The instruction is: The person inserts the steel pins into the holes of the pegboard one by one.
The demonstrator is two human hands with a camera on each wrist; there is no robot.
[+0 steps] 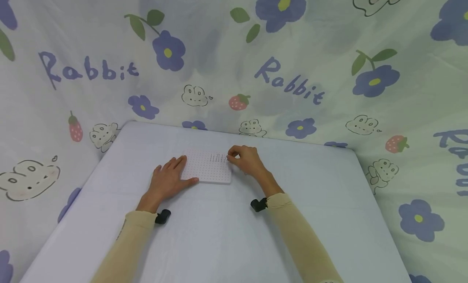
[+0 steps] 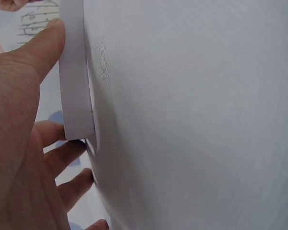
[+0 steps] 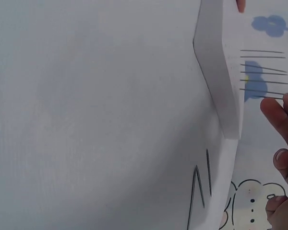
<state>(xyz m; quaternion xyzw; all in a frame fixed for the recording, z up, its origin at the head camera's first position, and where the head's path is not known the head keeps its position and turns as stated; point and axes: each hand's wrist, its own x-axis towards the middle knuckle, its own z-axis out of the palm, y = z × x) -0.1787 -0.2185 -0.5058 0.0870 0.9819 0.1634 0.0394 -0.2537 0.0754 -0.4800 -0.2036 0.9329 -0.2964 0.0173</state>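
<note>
A white pegboard (image 1: pixel 206 173) dotted with small holes lies flat on the table. Several thin dark metal pins (image 1: pixel 217 157) stand in a row near its back right corner; the right wrist view shows these pins (image 3: pixel 264 81) sticking out of the board's face. My right hand (image 1: pixel 246 159) pinches the end pin (image 3: pixel 272 97) of that row between thumb and fingertip. At the board's left side, my left hand (image 1: pixel 169 179) rests with fingers extended along the edge. Its thumb (image 2: pixel 50 43) presses on the front edge, seen in the left wrist view.
A few loose pins (image 3: pixel 209 172) lie on the white-covered table (image 1: pixel 204 234) to the right of the board, mostly hidden by my right hand in the head view. A printed cloth (image 1: pixel 219 51) with flowers and rabbits hangs behind and around the table.
</note>
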